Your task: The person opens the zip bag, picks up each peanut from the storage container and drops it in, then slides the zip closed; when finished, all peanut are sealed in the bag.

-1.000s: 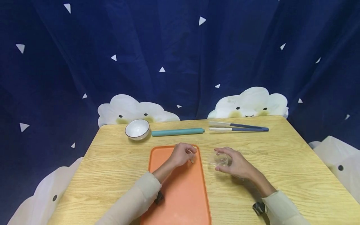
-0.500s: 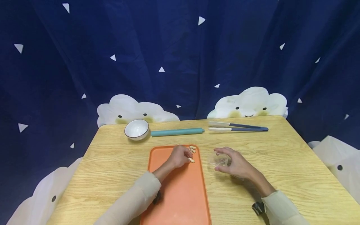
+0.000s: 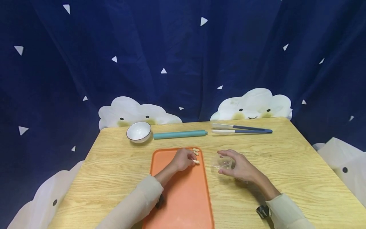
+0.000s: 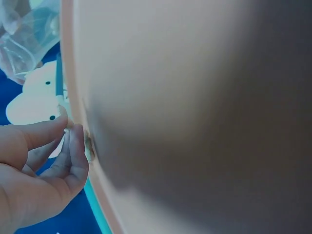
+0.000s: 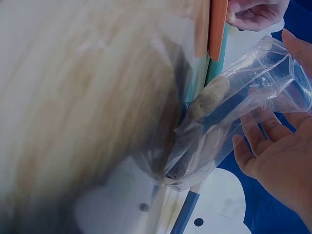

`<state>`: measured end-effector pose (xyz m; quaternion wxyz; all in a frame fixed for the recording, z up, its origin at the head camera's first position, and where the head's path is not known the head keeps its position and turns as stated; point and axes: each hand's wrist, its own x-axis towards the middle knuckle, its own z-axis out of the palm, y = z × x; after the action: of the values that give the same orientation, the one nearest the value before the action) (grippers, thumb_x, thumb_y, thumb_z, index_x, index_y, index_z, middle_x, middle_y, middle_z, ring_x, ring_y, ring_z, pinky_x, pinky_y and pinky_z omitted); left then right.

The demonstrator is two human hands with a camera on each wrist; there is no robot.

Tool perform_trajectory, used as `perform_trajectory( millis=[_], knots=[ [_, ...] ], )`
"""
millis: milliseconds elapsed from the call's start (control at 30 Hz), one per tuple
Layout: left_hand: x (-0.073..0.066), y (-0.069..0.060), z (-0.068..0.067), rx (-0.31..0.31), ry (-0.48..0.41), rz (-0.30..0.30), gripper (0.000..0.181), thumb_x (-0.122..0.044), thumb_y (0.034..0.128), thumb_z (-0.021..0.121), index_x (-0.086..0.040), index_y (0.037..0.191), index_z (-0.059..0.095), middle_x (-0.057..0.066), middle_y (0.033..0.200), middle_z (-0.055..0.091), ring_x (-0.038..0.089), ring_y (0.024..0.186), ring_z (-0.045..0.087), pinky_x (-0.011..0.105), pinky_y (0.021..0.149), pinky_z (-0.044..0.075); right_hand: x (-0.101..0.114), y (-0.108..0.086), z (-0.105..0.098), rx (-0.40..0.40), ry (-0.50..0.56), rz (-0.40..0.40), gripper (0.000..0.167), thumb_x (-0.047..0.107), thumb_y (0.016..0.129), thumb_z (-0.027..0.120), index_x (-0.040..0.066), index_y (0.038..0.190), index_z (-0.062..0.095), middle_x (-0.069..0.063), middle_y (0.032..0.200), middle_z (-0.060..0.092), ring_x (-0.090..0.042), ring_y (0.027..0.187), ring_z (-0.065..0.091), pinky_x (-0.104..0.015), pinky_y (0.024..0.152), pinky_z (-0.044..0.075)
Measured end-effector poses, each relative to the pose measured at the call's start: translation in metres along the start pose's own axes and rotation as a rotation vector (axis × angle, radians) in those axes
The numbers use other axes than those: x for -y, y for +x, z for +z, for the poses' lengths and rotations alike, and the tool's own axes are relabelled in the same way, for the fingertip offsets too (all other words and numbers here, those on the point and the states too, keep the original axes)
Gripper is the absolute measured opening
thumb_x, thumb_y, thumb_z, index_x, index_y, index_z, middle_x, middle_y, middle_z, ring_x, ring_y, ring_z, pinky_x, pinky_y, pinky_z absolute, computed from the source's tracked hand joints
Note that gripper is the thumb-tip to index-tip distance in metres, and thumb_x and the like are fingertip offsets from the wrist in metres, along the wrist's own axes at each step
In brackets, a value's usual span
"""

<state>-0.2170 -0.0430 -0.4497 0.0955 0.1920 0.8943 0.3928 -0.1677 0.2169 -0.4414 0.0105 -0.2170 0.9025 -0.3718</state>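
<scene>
My left hand point(image 3: 183, 159) is over the far right part of an orange tray point(image 3: 183, 197), pinching a peanut point(image 3: 196, 162) between thumb and fingertips. More peanuts point(image 3: 195, 150) lie just beyond it, in the tray's far right corner. To the right of the tray, my right hand point(image 3: 240, 166) holds a clear plastic bag point(image 3: 221, 162) by its mouth, thumb and fingers curved about it. In the right wrist view, peanuts point(image 5: 212, 96) show through the bag's wall. The left wrist view has the pinching fingertips point(image 4: 77, 134) near the tray's rim, with little of the peanut visible.
Along the table's far edge are a white bowl point(image 3: 139, 131) with a dark rim, a teal rod point(image 3: 180, 134) and blue-and-white tongs point(image 3: 251, 131). A dark blue curtain point(image 3: 183, 57) with white triangles and clouds hangs behind the wooden table point(image 3: 114, 178).
My left hand has drawn slightly back and left from the tray's corner, so the peanuts there now show. The pinched peanut has shifted a little. My right hand and the bag stay put.
</scene>
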Motion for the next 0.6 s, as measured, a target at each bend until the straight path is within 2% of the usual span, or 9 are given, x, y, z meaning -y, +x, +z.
perform_trajectory(
  millis=[167,267,433,600],
  knots=[
    [-0.006,0.002,-0.002,0.008,-0.078,0.012,0.003,0.003,0.081,0.07,0.001,0.083,0.069,0.011,0.079,0.069,0.016,0.065,0.061,0.018,0.053,0.044,-0.001,0.0,0.001,-0.003,-0.003,-0.002,0.069,0.04,0.076,0.078,0.014,0.134,0.052,-0.007,0.122,0.063,-0.032,0.119,0.054,-0.058,0.098,0.041],
    [-0.011,0.002,-0.003,0.002,-0.11,0.023,0.003,0.003,0.0815,0.069,0.0,0.083,0.07,0.011,0.079,0.069,0.019,0.068,0.064,0.019,0.054,0.046,-0.002,0.001,0.0,-0.005,-0.006,0.0,0.07,0.042,0.075,0.078,0.014,0.134,0.052,-0.006,0.122,0.063,-0.031,0.118,0.055,-0.058,0.098,0.041],
    [-0.024,0.0,-0.004,-0.03,-0.133,0.049,0.003,-0.003,0.0828,0.07,-0.002,0.086,0.071,0.008,0.081,0.069,0.014,0.07,0.062,0.02,0.06,0.048,-0.002,0.001,0.0,-0.007,-0.011,-0.009,0.069,0.039,0.076,0.078,0.012,0.134,0.052,-0.007,0.121,0.063,-0.032,0.117,0.055,-0.057,0.097,0.042],
    [-0.04,-0.003,0.0,-0.033,-0.203,0.079,0.005,-0.003,0.0837,0.069,-0.003,0.088,0.072,0.009,0.083,0.069,0.013,0.071,0.063,0.019,0.06,0.049,-0.002,0.002,0.0,-0.004,-0.005,-0.005,0.07,0.039,0.075,0.078,0.012,0.134,0.052,-0.007,0.121,0.063,-0.032,0.118,0.055,-0.058,0.097,0.042]
  ],
)
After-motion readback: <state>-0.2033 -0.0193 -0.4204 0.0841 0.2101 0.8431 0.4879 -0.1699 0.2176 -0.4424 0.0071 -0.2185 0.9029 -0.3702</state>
